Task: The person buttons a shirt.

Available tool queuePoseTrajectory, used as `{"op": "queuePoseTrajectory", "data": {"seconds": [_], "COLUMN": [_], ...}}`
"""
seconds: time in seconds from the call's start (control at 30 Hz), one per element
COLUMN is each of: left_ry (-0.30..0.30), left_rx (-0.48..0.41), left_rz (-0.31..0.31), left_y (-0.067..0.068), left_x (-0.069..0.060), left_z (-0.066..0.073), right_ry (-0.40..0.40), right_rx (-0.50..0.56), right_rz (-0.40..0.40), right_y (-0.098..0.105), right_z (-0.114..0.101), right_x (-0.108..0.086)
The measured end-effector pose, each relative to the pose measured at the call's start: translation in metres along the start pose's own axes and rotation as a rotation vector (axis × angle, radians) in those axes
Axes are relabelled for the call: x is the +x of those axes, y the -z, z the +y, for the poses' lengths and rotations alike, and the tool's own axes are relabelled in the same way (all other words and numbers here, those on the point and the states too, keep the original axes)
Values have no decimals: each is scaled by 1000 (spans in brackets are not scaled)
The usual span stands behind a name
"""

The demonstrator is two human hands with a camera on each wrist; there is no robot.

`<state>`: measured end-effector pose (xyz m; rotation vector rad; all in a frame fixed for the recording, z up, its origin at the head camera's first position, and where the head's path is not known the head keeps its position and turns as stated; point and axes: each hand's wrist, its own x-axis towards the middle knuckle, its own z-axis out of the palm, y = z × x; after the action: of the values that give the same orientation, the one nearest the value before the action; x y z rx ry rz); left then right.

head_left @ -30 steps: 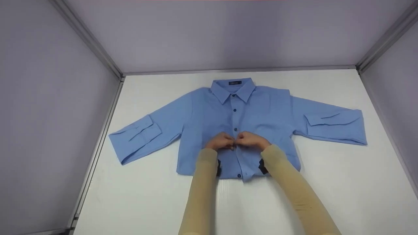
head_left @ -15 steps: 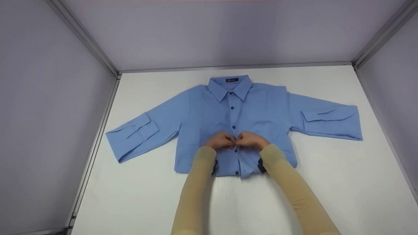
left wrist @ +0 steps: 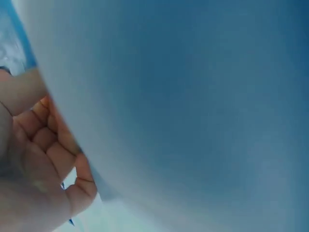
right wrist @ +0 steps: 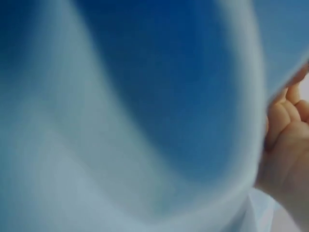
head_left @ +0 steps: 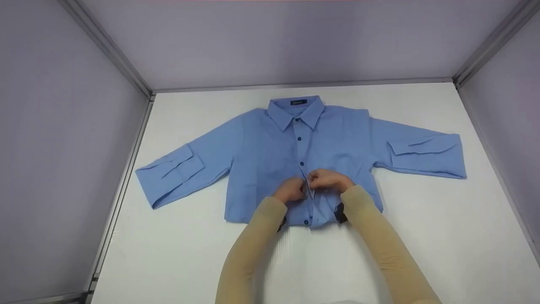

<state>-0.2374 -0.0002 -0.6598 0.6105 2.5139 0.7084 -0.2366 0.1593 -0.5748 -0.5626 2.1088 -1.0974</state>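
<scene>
A blue long-sleeved shirt lies front up, its collar at the far side and both cuffs folded back. Over the lower front, my left hand curls its fingers at the left side of the button placket. My right hand pinches the other placket edge, which stands slightly raised with a narrow gap beside it. Dark buttons show above and below the hands; any button between them is hidden. In the left wrist view, blurred cloth partly covers my left hand. Cloth likewise fills most of the right wrist view, beside my right hand.
The white table extends around the shirt. Grey panels with metal edging, such as the back panel, enclose it at the back and both sides. The shirt's sleeves spread out left and right.
My left hand has moved slightly toward the near side and turned, and the placket has parted between the hands. A button visible just below them half a second ago is now covered.
</scene>
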Motion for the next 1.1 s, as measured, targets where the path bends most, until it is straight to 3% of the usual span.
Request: {"op": "queuePoseTrajectory", "data": {"seconds": [0.03, 0.07, 0.1, 0.13, 0.23, 0.27, 0.33, 0.53, 0.63, 0.9, 1.1], "left_ry": [-5, -43, -52, -24, 25, 44, 91, 104, 125, 161, 150], "left_rx": [2, -36, -82, -135, -356, -431, -500, -537, -567, -710, -767], "left_rz": [30, 72, 83, 70, 43, 36, 28, 39, 31, 30, 53], "left_y": [-1, -8, -9, -5, 35, 35, 43, 44, 45, 48, 45], "left_x": [-1, 3, 3, -2, -44, -44, -54, -55, -54, -56, -56], "left_z": [-2, -12, -15, -12, 25, 26, 36, 37, 34, 32, 26], "right_ry": [4, 8, 8, 5, 13, 17, 30, 11, 7, 8, -1], "right_rx": [14, 35, 56, 77, 134, 144, 168, 210, 181, 291, 264], "right_rz": [-1, -2, -2, -3, 0, 5, 13, 50, 64, 73, 137], "right_y": [0, 0, 0, -1, -5, -5, -7, -8, -9, -11, -13], "right_z": [0, 0, 1, 1, 11, 12, 9, -14, -20, -27, -33], "right_x": [-1, -2, -3, -4, 0, -1, -3, -14, -16, -16, -14]}}
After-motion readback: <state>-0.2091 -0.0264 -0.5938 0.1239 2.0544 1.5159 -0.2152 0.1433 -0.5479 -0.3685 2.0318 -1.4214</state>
